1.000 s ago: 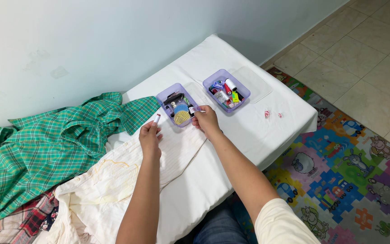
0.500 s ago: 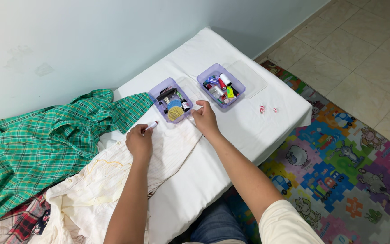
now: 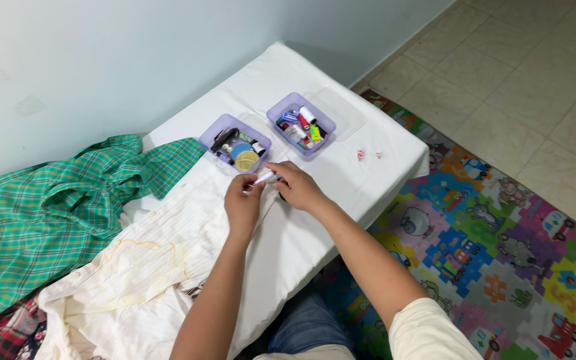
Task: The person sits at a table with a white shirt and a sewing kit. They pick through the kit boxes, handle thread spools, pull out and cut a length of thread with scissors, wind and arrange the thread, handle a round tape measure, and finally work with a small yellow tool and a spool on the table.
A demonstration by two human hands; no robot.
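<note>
Both hands meet over a cream shirt (image 3: 161, 260). The left hand (image 3: 243, 203) and right hand (image 3: 299, 187) pinch a small white spool (image 3: 265, 178) between them, just before two purple trays (image 3: 211, 133) of sewing supplies.

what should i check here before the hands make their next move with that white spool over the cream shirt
1. White spool held between both hands: ok, left hand and right hand meet on it.
2. Cream shirt lies flat under the hands: ok.
3. Thread end free: cannot tell, too small.
4. Left purple tray in reach: ok, just beyond the hands.
5. Right purple tray with its spools upright on the white table: ok.
6. Green plaid shirt off the work spot: ok, it lies to the left.
</note>
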